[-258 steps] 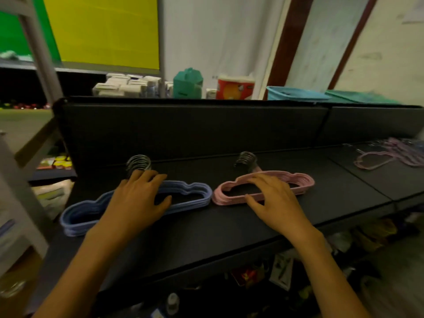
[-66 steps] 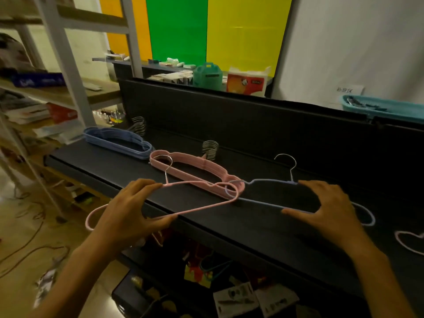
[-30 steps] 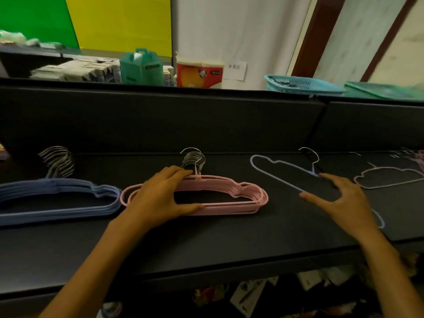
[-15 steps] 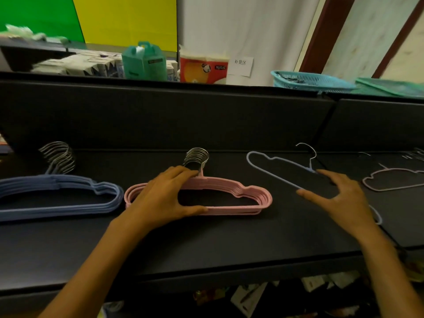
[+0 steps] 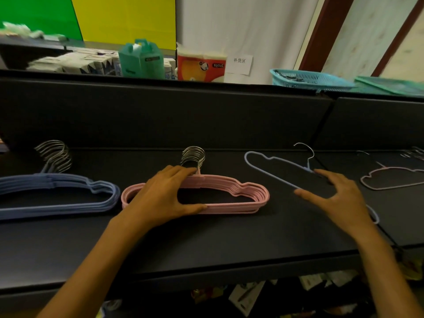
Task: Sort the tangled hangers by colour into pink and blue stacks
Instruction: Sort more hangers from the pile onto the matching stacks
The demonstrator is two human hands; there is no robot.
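- Black shelf (image 5: 206, 246) carries both sorted piles, blue stack (image 5: 57, 193) just left of pink stack (image 5: 229, 193).
- Left hand (image 5: 165, 198) rests spread on the pink stack, likely squaring it.
- Right hand (image 5: 339, 198), fingers apart, covers the loose blue hanger (image 5: 270, 173), apparently to lift it leftward.

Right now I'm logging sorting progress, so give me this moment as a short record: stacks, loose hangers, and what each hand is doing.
blue stack: blue hanger stack, far left on the black shelf
pink stack: pink hanger stack, just right of the blue one
left hand: left hand rests on the pink stack, fingers near the hooks, thumb on the front bar
right hand: right hand spread over the loose blue hanger
unsorted: loose pink hanger at far right
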